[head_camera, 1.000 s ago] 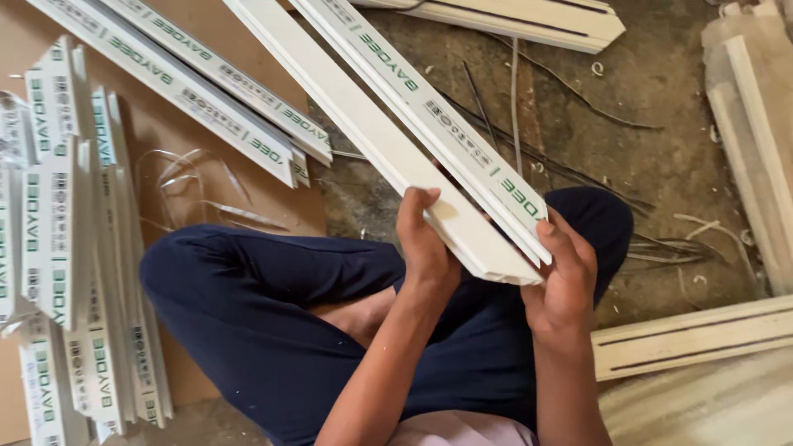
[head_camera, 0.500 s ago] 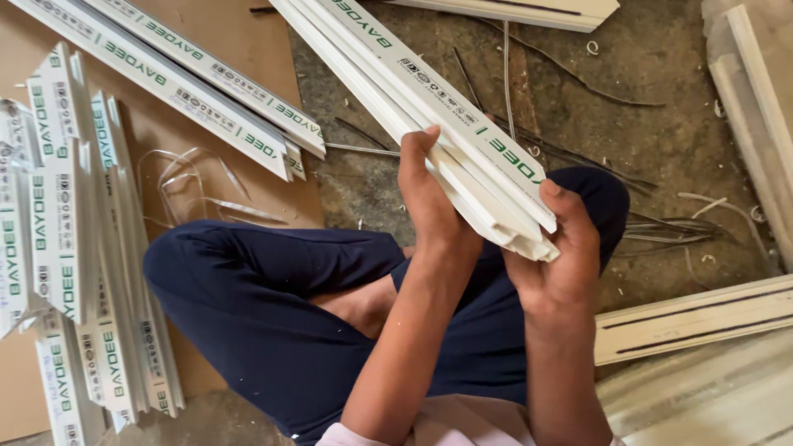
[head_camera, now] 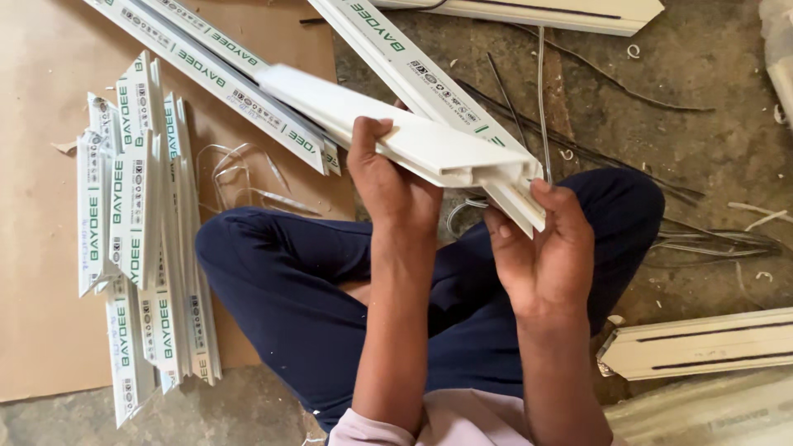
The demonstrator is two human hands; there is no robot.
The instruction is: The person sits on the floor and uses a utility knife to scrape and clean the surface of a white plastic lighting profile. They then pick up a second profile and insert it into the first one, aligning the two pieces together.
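I sit cross-legged on the floor in dark blue trousers [head_camera: 289,281]. My left hand [head_camera: 388,186] grips a short white plastic profile piece [head_camera: 388,132] that lies tilted across my lap, its cut end pointing right. My right hand [head_camera: 541,248] holds the mitred end of a long white profile bar [head_camera: 429,78] that runs up and away to the top of the view. The short piece crosses over the long bar where my hands meet.
A stack of short white profile offcuts [head_camera: 136,231] lies on brown cardboard [head_camera: 41,165] at my left. Two long profile bars [head_camera: 215,78] lie diagonally above it. More white profiles rest at the right [head_camera: 702,343] and top [head_camera: 537,12]. Thin rubber strips [head_camera: 710,244] litter the dirt floor.
The short piece has been swung from lying along the long bar to crossing it, now nearly flat toward the left. Both hands shifted slightly lower with it.
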